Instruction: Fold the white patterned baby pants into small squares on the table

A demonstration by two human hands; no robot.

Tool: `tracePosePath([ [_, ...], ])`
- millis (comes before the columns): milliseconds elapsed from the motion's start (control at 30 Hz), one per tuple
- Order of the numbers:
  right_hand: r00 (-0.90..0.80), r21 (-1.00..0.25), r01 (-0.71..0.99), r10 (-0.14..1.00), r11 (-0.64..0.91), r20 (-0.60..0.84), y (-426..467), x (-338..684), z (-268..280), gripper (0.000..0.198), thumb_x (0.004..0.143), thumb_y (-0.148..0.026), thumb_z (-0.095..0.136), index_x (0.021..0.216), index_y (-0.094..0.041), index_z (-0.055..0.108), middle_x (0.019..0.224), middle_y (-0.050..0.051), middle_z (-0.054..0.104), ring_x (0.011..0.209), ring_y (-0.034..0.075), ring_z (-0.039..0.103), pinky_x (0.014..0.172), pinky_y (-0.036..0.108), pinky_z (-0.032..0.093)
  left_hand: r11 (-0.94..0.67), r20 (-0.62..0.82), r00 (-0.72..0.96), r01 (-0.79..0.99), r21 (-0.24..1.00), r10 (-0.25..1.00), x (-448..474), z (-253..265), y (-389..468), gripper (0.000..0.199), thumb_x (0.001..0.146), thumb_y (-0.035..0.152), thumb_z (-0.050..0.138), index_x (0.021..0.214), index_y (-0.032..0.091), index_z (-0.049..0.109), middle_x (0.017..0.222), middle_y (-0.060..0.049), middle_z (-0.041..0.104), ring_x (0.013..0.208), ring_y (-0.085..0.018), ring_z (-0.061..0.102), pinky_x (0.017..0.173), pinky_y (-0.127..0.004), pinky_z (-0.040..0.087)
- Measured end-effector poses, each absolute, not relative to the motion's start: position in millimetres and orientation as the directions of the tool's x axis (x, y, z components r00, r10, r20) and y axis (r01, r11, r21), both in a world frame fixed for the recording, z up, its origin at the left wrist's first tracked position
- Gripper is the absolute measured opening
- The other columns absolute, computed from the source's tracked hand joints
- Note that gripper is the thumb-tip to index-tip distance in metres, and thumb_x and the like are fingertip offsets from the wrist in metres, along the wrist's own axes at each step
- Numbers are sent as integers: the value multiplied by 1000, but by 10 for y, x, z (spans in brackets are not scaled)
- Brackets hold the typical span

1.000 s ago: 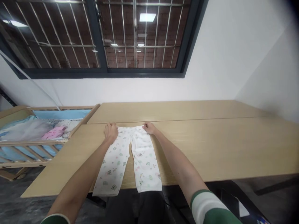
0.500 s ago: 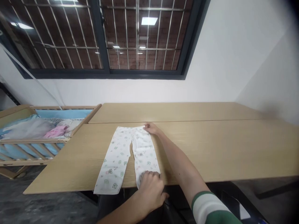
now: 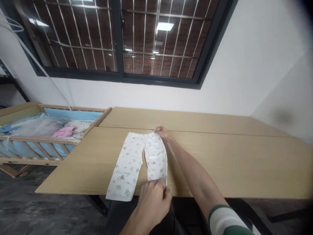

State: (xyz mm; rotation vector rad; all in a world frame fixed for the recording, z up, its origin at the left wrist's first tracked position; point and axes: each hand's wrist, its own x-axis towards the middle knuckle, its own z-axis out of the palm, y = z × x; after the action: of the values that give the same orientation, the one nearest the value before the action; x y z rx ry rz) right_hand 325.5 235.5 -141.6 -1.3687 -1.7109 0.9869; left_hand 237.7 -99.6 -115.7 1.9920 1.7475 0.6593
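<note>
Pale wooden tabletop (image 3: 232, 163), white trousers (image 3: 129, 160), sparsely green-patterned

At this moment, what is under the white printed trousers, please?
The wooden tabletop lies under the white printed trousers; it shows between the legs. What they cover cannot be seen, and the left hand hides one leg's hem.

Short sleeve (image 3: 227, 221) banded in green and white, dark trousers (image 3: 118, 212).

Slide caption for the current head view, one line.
Patterned trousers on a table beside a cot, right hand at the waistband, left hand at one leg's lower end.
</note>
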Motion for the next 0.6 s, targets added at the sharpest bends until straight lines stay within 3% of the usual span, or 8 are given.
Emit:
tracePosePath([
  [133, -134, -853, 501, 987, 146, 90, 2363, 2788, -1163, 29, 79, -21, 72, 104, -16, 58, 78, 3, 66, 66, 15, 63, 62, 25, 51, -5, 79, -93, 618, 786, 993, 1956, -1057, -1204, 31, 97, 33, 39, 69, 22, 46, 62, 2, 56, 61, -16, 54, 61, -29, 30],
  [233, -108, -782, 603, 987, 158, 116, 2324, 2292, -1092, 26, 77, -19, 69, 101, -17, 59, 87, 5, 67, 78, 17, 65, 67, 25, 50, 91, 36, -223, 535, 840, 974, 1604, -1125, -1348, 36, 98, 42, 38, 68, 23, 43, 60, 4, 52, 60, -15, 51, 61, -27, 31],
  [433, -155, -600, 773, 978, 206, 137, 2041, 1474, -1238, 22, 75, -12, 68, 95, -19, 61, 103, 11, 70, 100, 27, 68, 78, 31, 49, 320, -34, -457, 566, 760, 889, 1078, -1533, -1564, 37, 97, 43, 40, 65, 24, 45, 57, 3, 53, 61, -17, 56, 61, -27, 31],
  [600, -222, -510, 823, 968, 251, 118, 1869, 1259, -1257, 19, 82, -17, 65, 100, -18, 61, 107, 14, 71, 104, 28, 67, 83, 34, 49, 366, 47, -520, 659, 658, 853, 902, -1773, -1625, 36, 97, 39, 40, 66, 24, 48, 56, 3, 55, 59, -18, 59, 58, -28, 34],
])
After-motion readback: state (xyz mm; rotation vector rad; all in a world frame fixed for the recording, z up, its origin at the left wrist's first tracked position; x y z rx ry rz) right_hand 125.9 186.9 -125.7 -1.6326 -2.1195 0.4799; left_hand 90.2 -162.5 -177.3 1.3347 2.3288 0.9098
